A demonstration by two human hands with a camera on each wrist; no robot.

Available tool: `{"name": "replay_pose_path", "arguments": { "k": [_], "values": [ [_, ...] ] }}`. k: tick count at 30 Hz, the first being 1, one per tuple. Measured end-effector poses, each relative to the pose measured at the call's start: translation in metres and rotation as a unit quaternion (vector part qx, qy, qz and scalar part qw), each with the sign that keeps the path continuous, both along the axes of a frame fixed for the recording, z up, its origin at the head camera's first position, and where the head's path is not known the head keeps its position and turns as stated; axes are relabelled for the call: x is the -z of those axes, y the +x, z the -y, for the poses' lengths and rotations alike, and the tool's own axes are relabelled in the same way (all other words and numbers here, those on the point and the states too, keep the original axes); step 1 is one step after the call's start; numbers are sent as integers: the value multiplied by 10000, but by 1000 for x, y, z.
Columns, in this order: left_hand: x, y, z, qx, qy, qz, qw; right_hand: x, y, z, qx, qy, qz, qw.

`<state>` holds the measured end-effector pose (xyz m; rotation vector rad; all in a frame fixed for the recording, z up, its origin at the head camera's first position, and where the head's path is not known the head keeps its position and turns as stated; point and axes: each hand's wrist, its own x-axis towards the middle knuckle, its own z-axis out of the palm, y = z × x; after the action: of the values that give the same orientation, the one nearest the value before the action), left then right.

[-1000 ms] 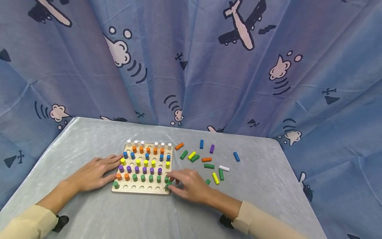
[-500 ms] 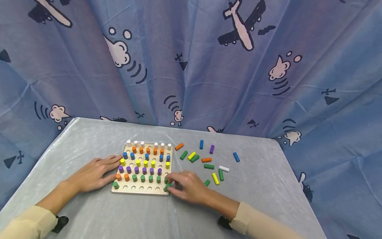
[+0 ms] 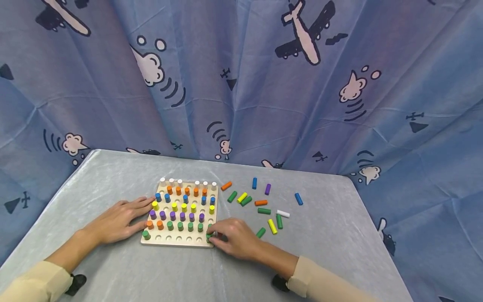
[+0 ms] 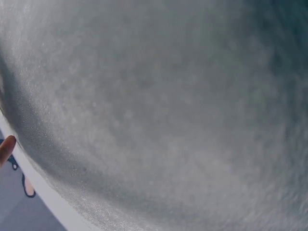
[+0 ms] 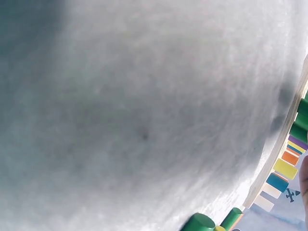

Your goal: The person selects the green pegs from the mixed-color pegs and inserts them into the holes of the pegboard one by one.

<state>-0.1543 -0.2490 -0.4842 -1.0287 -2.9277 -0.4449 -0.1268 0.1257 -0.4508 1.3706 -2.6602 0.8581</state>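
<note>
A wooden pegboard (image 3: 177,243) carries rows of coloured pegs standing in its holes. With thumb and index finger my right hand (image 3: 237,239) pinches a green peg (image 3: 208,238), which stands upright at the board's near right corner. Those fingertips partly cover it, so how deep it sits I cannot tell. My left hand (image 3: 118,220) lies with extended fingers against the board's left edge, close to the orange peg (image 3: 150,225) and the green corner peg (image 3: 146,235). In the right wrist view the board's edge (image 5: 276,156) shows along the right side.
Right of the board, loose pegs lie scattered on the grey cloth-covered table (image 3: 332,247), among them a white peg (image 3: 283,213), a purple peg (image 3: 268,189) and a blue peg (image 3: 299,199). A blue curtain (image 3: 241,84) with airplane prints hangs behind the table.
My right hand has shifted slightly left, and the green peg in its fingers has gone from tilted to upright at the corner. The left hand stays in place.
</note>
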Motion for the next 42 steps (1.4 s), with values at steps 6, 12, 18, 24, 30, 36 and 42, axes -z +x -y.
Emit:
{"name": "replay_pose_path", "arguments": {
  "k": [6, 12, 18, 24, 30, 36, 42],
  "values": [
    [-1, 0, -1, 27, 33, -30, 10000, 1, 1, 0, -42, 186, 25, 9998],
    [-2, 1, -1, 80, 113, -102, 9999, 2, 0, -2, 36, 379, 271, 9989],
    [-2, 3, -2, 143, 169, -95, 9997, -4, 3, -16, 130, 258, 444, 9986],
    [0, 4, -1, 88, 111, -136, 9998, -3, 2, -54, 631, 222, 395, 9970],
    [-3, 5, -2, 86, 101, -130, 9998, 3, -3, -100, 1130, 171, -48, 9934],
    [-4, 6, -2, 79, 101, -74, 9999, 5, -2, -134, 1691, 126, -303, 9850],
    [-3, 4, -2, 39, 83, -121, 9999, 12, 0, -154, 2101, 333, -520, 9757]
  ]
}}
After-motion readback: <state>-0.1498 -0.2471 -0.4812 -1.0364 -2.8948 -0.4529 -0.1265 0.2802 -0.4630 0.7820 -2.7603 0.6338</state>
